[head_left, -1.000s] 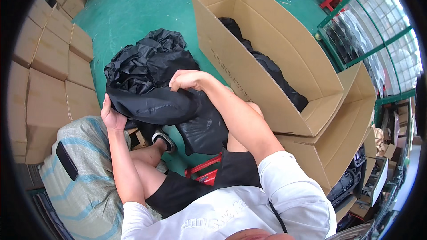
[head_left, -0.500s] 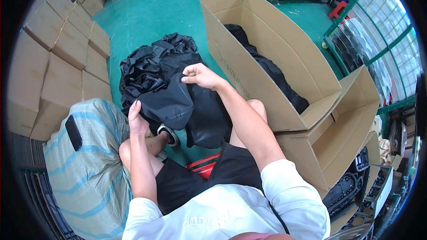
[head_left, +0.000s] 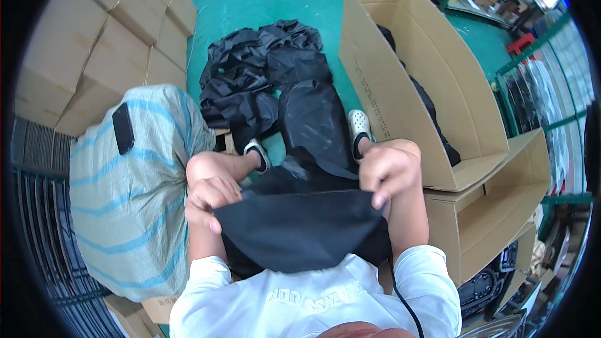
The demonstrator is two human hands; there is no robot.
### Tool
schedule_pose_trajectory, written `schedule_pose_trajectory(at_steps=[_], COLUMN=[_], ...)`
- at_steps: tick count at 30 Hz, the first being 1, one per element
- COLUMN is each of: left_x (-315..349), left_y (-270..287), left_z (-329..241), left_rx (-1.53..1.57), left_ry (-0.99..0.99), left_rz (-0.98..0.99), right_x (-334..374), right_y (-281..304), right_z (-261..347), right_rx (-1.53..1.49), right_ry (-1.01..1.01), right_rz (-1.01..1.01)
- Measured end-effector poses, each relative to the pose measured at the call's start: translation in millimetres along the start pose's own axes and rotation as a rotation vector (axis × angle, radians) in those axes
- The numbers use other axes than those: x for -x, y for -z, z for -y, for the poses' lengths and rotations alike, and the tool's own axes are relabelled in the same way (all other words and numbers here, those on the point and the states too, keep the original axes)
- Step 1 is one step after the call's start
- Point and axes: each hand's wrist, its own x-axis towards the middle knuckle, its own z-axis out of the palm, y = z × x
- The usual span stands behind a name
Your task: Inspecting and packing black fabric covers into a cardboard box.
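Between my two hands a smooth black sheet (head_left: 300, 228), leather-like, stretches across my lap with its upper edge nearly straight. Its left corner is pinched in my left hand (head_left: 213, 200); my right hand (head_left: 393, 175), slightly blurred, grips the right end. More dark material lies under and beyond the sheet, over my knees. Past it, on the green floor between my feet, rests a long shiny black bundle (head_left: 315, 119). A heap of crumpled black material (head_left: 241, 72) spreads to its left and behind it.
A long open carton (head_left: 375, 75) holding black pieces stands at the right, above another open carton (head_left: 501, 206). Stacked cartons (head_left: 113, 56) rise at the left. Near my left knee bulges a striped woven sack (head_left: 131, 213) with a black phone (head_left: 123, 128) on top.
Both hands have come back from over the pile to my lap, pulling the black sheet taut between them. My left hand has closed on its corner. The view has shifted too.
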Motion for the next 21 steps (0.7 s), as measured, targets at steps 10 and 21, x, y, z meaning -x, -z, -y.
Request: schedule_pose_trajectory(at_steps=[10, 21], left_x=[66, 171], left_y=[89, 150], left_z=[90, 224], left_rx=[0.247, 0.343], left_ry=[0.554, 0.682], left_rz=[-1.502, -1.713], right_x=[50, 110], right_y=[84, 143], right_z=[-117, -270], right_rx=[-0.123, 0.276], right_ry=[-0.854, -0.965], right_rz=[-1.183, -1.305])
